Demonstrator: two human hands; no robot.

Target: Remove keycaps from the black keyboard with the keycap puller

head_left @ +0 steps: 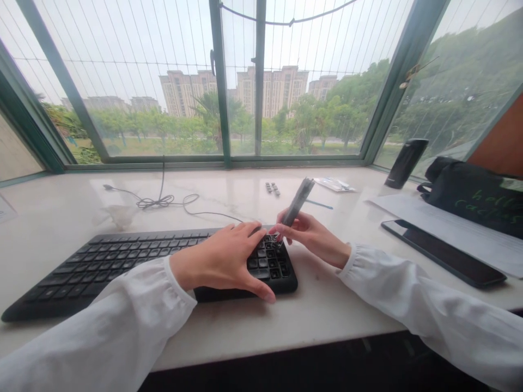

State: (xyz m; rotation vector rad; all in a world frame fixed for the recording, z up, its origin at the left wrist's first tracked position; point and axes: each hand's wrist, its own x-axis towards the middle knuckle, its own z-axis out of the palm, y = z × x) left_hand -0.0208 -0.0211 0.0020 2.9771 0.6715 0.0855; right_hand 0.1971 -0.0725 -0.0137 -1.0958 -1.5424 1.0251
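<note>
The person stands or sits at a pale stone sill point(335, 321), both forearms extended forward from the lower corners of the view, in white gathered sleeves point(106, 326).

Left hand point(218, 261): palm down, fingers spread, not clenched. The fingertips rest on the keys at the right-hand end of a black wireless keyboard point(110, 261), and the thumb point(261, 289) extends down toward the keyboard's front edge, reaching about to it.

Right hand point(312, 237): raised slightly above the same end of the keyboard, wrist turned inward, fingers partly curled. It is grasping a slim grey oblong object point(298, 202) between thumb and fingers, held tilted with its upper end pointing away from the person. The exact nature of the object cannot be confirmed from this view. Its lower end is close to the keys, and the two hands are close together without clearly touching.

Also noted on the sill: a coiled thin black cable point(157, 202), a few small dark pieces point(272, 188), a flat packet point(334, 184), a blue stick point(319, 204), a black flask point(406, 163), a phone lying face up point(443, 253) on a sheet of white paper point(449, 220), and a black bag with green lettering point(469, 198).
</note>
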